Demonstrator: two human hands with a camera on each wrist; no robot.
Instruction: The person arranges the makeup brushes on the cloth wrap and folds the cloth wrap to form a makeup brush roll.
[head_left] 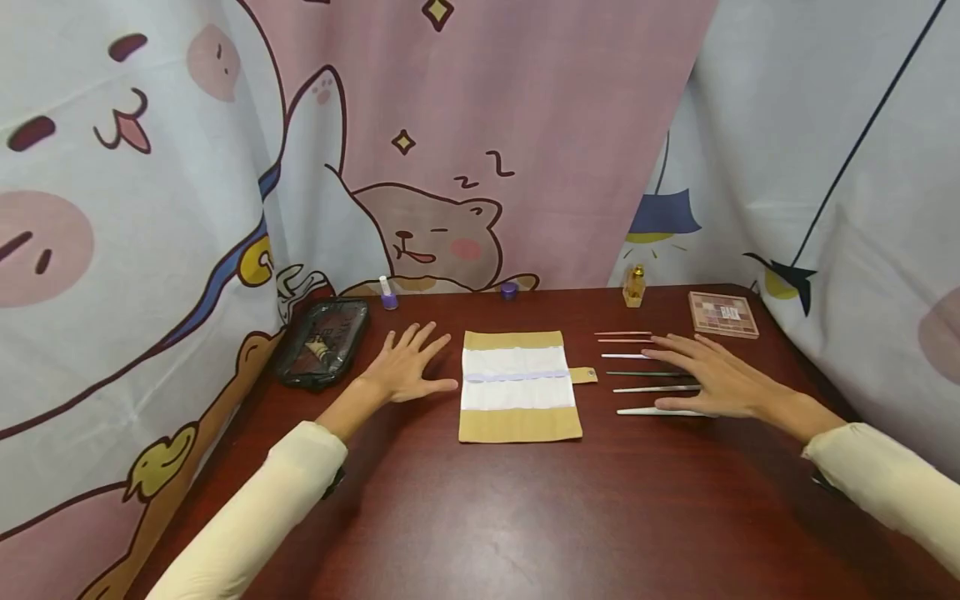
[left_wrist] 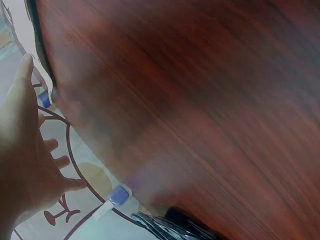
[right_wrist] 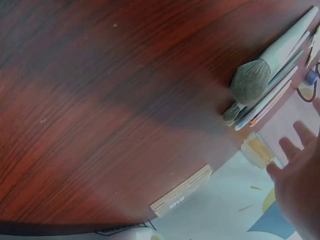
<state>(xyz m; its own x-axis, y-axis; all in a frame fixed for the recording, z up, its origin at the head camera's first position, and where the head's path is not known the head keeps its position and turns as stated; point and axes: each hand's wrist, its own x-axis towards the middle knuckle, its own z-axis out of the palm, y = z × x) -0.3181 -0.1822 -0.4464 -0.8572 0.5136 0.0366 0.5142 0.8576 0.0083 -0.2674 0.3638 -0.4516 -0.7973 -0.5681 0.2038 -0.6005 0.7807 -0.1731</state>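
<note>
A tan-and-white cloth brush roll [head_left: 519, 425] lies unrolled flat mid-table, its strap tab [head_left: 582, 376] pointing right. My left hand [head_left: 408, 367] hovers left of it, fingers spread and holding nothing. To the roll's right, several makeup brushes [head_left: 645, 412] lie in a row, handles toward the roll. My right hand [head_left: 720, 379] is spread over their right ends and hides the heads in the head view. In the right wrist view, the largest brush shows a fluffy grey head [right_wrist: 250, 82], and that hand [right_wrist: 302, 180] has its fingers extended, empty.
A black-rimmed clear pouch [head_left: 322, 379] lies at the left. Along the back edge stand a purple nail polish bottle [head_left: 388, 300], a small purple jar [head_left: 508, 291] and a golden perfume bottle [head_left: 633, 290]. An eyeshadow palette [head_left: 722, 315] lies back right. Printed curtains border the table.
</note>
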